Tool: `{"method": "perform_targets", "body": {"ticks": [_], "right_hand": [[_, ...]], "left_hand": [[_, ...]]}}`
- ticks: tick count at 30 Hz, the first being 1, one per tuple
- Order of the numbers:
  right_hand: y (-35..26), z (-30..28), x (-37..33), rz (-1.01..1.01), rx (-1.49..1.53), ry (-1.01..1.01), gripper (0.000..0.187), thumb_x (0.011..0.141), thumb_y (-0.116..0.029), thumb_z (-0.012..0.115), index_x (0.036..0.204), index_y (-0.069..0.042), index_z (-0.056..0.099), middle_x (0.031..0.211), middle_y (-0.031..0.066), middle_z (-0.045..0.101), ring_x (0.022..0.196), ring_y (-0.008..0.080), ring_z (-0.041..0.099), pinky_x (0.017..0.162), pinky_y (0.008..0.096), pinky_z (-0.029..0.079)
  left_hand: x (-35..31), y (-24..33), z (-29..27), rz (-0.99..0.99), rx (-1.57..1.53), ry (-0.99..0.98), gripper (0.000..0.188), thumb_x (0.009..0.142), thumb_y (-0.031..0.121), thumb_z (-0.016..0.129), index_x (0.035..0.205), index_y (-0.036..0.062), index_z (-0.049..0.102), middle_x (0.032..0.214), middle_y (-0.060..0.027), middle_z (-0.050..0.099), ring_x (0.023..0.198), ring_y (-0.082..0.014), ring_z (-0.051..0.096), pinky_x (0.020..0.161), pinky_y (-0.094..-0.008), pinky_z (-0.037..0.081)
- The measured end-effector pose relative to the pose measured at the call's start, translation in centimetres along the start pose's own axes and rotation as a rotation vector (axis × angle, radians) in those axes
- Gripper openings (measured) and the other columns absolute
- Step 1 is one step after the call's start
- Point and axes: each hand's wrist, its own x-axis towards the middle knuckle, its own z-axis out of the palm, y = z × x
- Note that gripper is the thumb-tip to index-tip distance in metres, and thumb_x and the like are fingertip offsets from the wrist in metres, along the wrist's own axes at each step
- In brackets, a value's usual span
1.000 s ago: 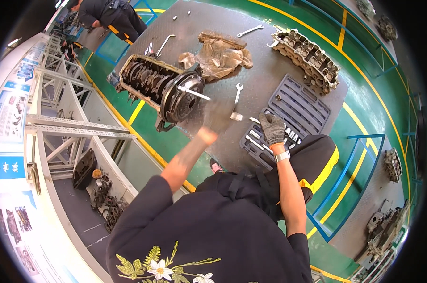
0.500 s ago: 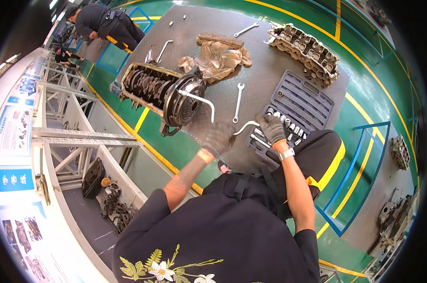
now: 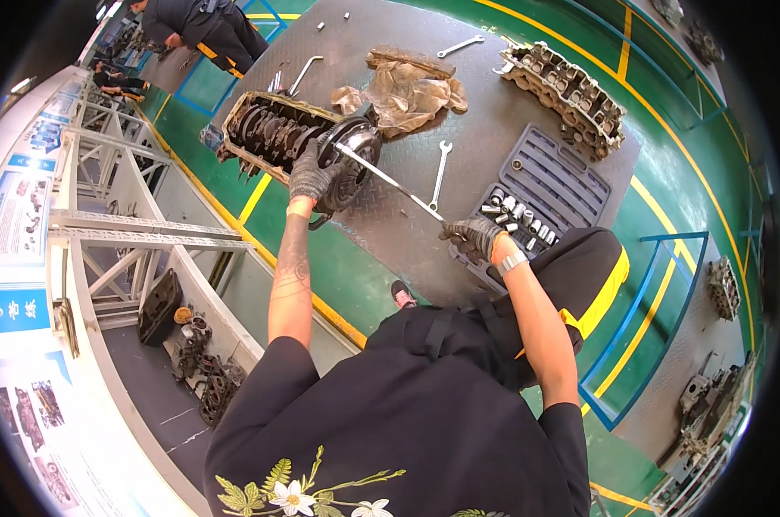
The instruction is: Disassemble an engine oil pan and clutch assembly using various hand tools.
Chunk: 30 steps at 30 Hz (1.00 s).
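we log the right hand (image 3: 474, 234) with its fingers closed around the near end of a metal bar (image 3: 388, 179); the far end lies over the round clutch (image 3: 345, 187) of the engine block (image 3: 269, 131) on the tabletop (image 3: 485, 108). the left hand (image 3: 311, 177) is at the clutch's left edge, fingers partly bent; we cannot tell whether they grip. an open socket case (image 3: 552, 170) lies beside the right hand.

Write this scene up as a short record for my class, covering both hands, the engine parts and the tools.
Left hand: gloved, at the near side of a round metal disc
Right hand: gloved, gripping one end of a long metal bar
Bar's other end: over the disc
Engine parts: engine block left of the disc; cylinder head at far right
Tools: open socket case; two wrenches
Also present: crumpled brown sheet
Surface: grey tabletop
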Motion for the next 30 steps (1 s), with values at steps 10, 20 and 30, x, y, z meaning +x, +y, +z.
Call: {"method": "perform_targets", "body": {"ticks": [10, 20, 30], "right_hand": [[-4.2, 4.5, 1.2, -0.603, 0.036, 0.454, 0.013, 0.091, -0.011, 0.055, 0.102, -0.004, 0.058, 0.071, 0.0018, 0.052, 0.057, 0.0158, 0.047, 0.054, 0.0293, 0.041], [-4.0, 4.1, 7.6, -0.095, -1.789, 0.480, 0.038, 0.092, -0.044, 0.056, 0.104, -0.011, 0.072, 0.092, 0.0168, 0.071, 0.089, 0.0325, 0.069, 0.076, 0.0457, 0.054], [0.1, 7.6, 2.7, -0.082, -1.691, 0.548, 0.049, 0.098, -0.049, 0.039, 0.101, -0.013, 0.072, 0.088, 0.0136, 0.071, 0.081, 0.0324, 0.069, 0.068, 0.0471, 0.052]], "left_hand": [[-0.8, 0.4, -0.5, 0.028, -0.048, 0.103, 0.060, 0.079, 0.026, 0.070, 0.131, 0.0018, 0.050, 0.113, -0.0257, 0.063, 0.106, -0.0407, 0.061, 0.094, -0.0452, 0.048], [0.0, -1.2, 0.5, 0.032, -0.042, 0.034, 0.072, 0.080, 0.031, 0.069, 0.139, 0.0010, 0.040, 0.126, -0.0281, 0.055, 0.112, -0.0422, 0.056, 0.096, -0.0457, 0.047], [1.0, 3.4, -2.3, 0.439, 0.413, 0.039, 0.036, 0.085, 0.038, 0.059, 0.113, 0.0175, 0.069, 0.129, -0.0138, 0.052, 0.119, -0.0339, 0.049, 0.103, -0.0448, 0.037]]}}
